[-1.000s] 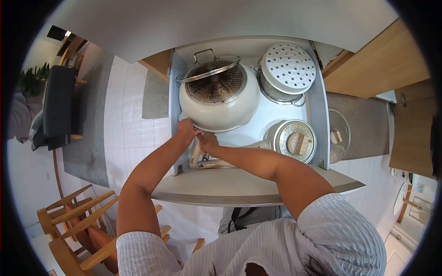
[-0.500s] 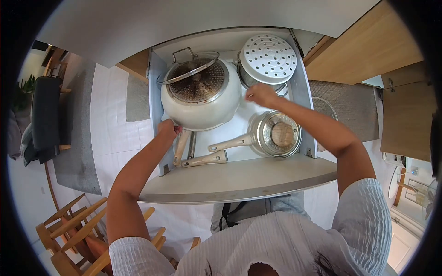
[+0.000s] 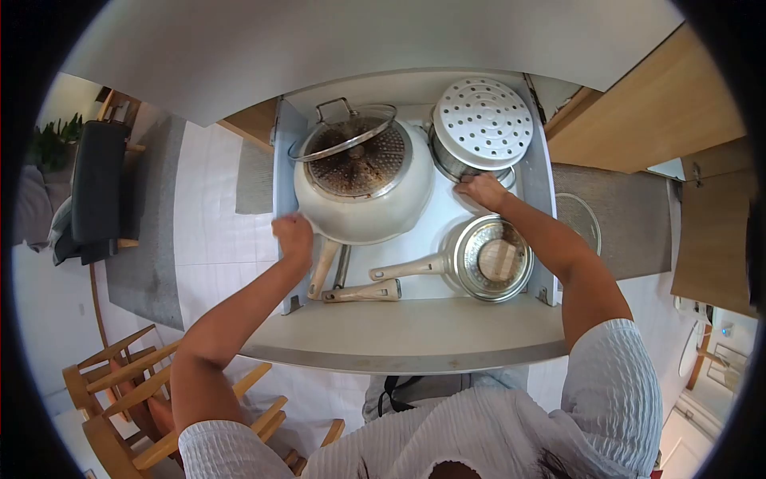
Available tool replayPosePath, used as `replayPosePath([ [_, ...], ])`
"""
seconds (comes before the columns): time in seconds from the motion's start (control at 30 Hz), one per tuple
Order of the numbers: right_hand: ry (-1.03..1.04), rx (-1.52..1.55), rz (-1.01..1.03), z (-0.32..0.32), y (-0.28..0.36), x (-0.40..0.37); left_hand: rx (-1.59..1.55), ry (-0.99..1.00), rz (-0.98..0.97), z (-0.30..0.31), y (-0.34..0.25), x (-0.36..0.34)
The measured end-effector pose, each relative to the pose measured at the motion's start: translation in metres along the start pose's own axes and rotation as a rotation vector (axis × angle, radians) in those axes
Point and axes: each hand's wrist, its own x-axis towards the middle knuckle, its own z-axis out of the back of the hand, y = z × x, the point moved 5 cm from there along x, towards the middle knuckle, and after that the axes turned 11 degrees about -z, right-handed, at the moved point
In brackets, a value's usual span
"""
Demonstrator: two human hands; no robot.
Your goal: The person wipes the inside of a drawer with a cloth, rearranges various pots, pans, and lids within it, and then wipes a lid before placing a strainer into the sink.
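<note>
An upturned white wok [image 3: 363, 219] with a speckled dark base lies in the drawer, a glass lid [image 3: 343, 146] leaning on it. My left hand [image 3: 294, 235] is curled into a fist beside the wok, over the drawer's left side, with nothing showing in it. Close against the front of a steel pot [image 3: 451, 164], my right hand [image 3: 483, 191] has its fingers curled together with nothing visible between them. A white perforated steamer insert [image 3: 485, 124] covers that pot. Nearer me sits a saucepan [image 3: 459, 271] with a glass lid and wooden knob [image 3: 498, 260].
The drawer's front panel [image 3: 423, 327] runs before my body. Pale pan handles [image 3: 363, 292] lie near its left corner. Grey cabinetry [image 3: 383, 40] overhangs the back. Wooden chairs [image 3: 120, 391] stand at lower left, and a round glass lid [image 3: 581, 222] is outside the drawer, right.
The view has shifted, so the drawer appears lower and farther right. My left hand has moved off the wok's edge toward the drawer side; my right hand has shifted slightly right by the steel pot.
</note>
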Motion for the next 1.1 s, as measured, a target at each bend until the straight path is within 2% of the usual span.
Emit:
replayPosePath([
  [0.03, -0.006, 0.009, 0.006, -0.002, 0.001, 0.001, 0.190, -0.108, -0.434, 0.003, -0.026, -0.004],
  [0.07, 0.024, -0.053, -0.015, -0.006, 0.000, 0.003, 0.109, -0.094, -0.575, 0.006, -0.060, -0.007],
  [0.1, 0.055, -0.114, -0.039, -0.008, -0.001, 0.004, 0.026, -0.075, -0.715, 0.009, -0.101, -0.007],
  [0.13, 0.075, -0.147, 0.002, -0.004, 0.002, 0.003, 0.018, -0.032, -0.776, 0.005, -0.124, 0.000],
  [0.23, 0.109, -0.268, 0.017, 0.000, 0.009, 0.004, 0.122, 0.015, -0.981, -0.030, -0.164, 0.045],
  [0.33, 0.051, -0.250, 0.068, -0.015, -0.002, 0.004, 0.186, 0.063, -0.931, -0.082, -0.170, 0.105],
  [0.37, 0.044, -0.252, 0.066, -0.011, -0.002, 0.005, 0.384, -0.053, -0.833, -0.103, -0.161, 0.132],
  [0.4, 0.056, -0.144, -0.073, -0.006, -0.006, 0.008, 0.576, -0.171, -0.726, -0.112, -0.157, 0.148],
  [0.43, 0.070, -0.032, -0.212, -0.004, -0.009, 0.008, 0.575, -0.173, -0.730, -0.112, -0.167, 0.151],
  [0.47, 0.066, 0.353, -0.296, 0.010, -0.001, 0.006, 0.311, 0.093, -0.450, -0.119, -0.165, 0.159],
  [0.5, 0.273, 0.595, -0.350, 0.014, 0.010, 0.003, 0.043, 0.349, -0.161, -0.129, -0.160, 0.156],
  [0.53, 0.333, 0.969, -0.689, 0.013, 0.026, -0.007, 0.041, 0.351, -0.160, -0.136, -0.161, 0.157],
  [0.57, 0.481, 1.454, -0.877, 0.017, 0.052, -0.015, -0.173, 0.322, -0.004, -0.144, -0.155, 0.158],
  [0.6, 0.513, 1.793, -0.926, 0.021, 0.076, -0.020, -0.385, 0.288, 0.155, -0.151, -0.150, 0.157],
  [0.63, 0.625, 1.988, -0.953, 0.023, 0.094, -0.021, -0.386, 0.291, 0.158, -0.155, -0.151, 0.155],
  [0.7, 0.553, 2.125, -1.145, 0.021, 0.119, -0.020, -0.571, 0.179, 0.249, -0.154, -0.155, 0.147],
  [0.83, 0.450, 2.269, -1.106, 0.012, 0.136, -0.002, -0.574, 0.125, 0.204, -0.134, -0.166, 0.124],
  [0.9, 0.414, 2.343, -1.058, 0.009, 0.144, 0.006, -0.476, 0.258, 0.198, -0.130, -0.163, 0.119],
  [0.93, 0.334, 2.344, -1.121, 0.008, 0.147, 0.009, -0.471, 0.258, 0.197, -0.121, -0.164, 0.111],
  [0.97, 0.257, 2.342, -1.183, 0.005, 0.150, 0.009, -0.470, 0.308, 0.135, -0.111, -0.169, 0.100],
  [1.1, 0.252, 2.420, -1.133, -0.007, 0.155, 0.016, -0.560, 0.377, -0.051, -0.076, -0.179, 0.064],
])
